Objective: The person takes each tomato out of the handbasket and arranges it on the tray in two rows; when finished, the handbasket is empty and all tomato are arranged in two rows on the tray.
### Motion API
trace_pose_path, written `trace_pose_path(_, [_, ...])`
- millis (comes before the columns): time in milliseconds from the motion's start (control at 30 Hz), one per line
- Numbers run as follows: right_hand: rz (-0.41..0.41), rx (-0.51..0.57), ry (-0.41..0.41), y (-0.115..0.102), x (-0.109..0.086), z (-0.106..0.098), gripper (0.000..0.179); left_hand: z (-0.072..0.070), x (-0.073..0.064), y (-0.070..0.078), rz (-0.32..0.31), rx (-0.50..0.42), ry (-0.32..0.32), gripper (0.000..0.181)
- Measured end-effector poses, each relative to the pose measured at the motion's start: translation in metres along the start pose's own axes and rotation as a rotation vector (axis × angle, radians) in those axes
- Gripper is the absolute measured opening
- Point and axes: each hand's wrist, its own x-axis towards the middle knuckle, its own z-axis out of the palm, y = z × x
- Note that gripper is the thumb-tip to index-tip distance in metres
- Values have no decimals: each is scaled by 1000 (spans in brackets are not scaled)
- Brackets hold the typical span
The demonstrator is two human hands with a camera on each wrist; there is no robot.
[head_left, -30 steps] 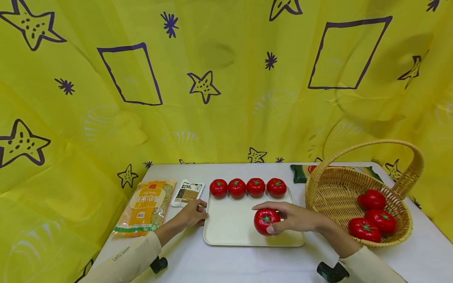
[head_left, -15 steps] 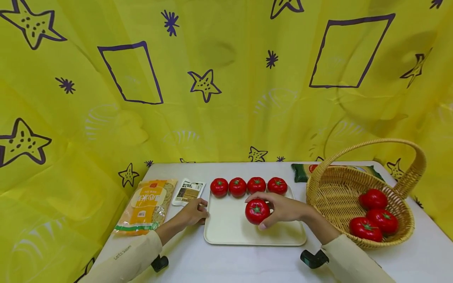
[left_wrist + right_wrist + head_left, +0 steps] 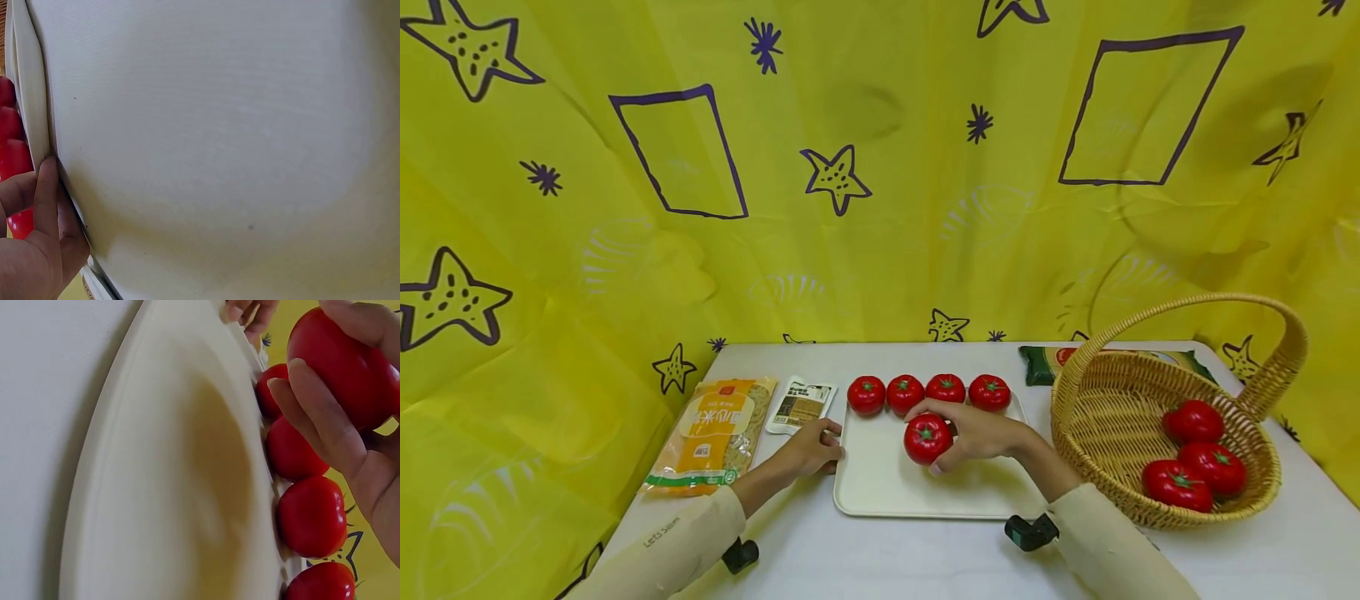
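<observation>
Over the cream tray (image 3: 880, 498), my right hand (image 3: 981, 431) grips a red tomato (image 3: 927, 438) from its right side, fingers behind and thumb in front. The right wrist view shows that tomato (image 3: 340, 369) held above the tray surface, fingers along its side. My left hand (image 3: 811, 448) is at the tray's left edge, holding the rim between thumb and fingers; the left wrist view shows the fingers (image 3: 47, 200) right at the rim. Several more tomatoes (image 3: 906, 394) stand in a row along the tray's back edge, green stems up.
To the right, a wicker basket (image 3: 1097, 417) with a tall handle holds 3 tomatoes (image 3: 1177, 486). Behind it lies a green packet (image 3: 1039, 366). An orange-and-clear food bag (image 3: 711, 433) and a small white pouch (image 3: 801, 404) lie left of the tray. A yellow patterned curtain (image 3: 880, 258) hangs behind the table.
My right hand has carried the tomato leftward and slightly back over the tray. My left hand stays at the tray's left edge.
</observation>
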Motion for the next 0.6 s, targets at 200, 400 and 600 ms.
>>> trace_pose_path(200, [6, 28, 21, 4, 9, 4, 67, 0, 0, -1, -1, 5, -7, 34])
trace_pose_path(400, [22, -16, 38, -1, 17, 7, 66, -2, 0, 0, 3, -21, -10, 35])
trace_pose_path(600, [20, -3, 67, -5, 27, 14, 64, -2, -1, 0, 1, -17, -5, 34])
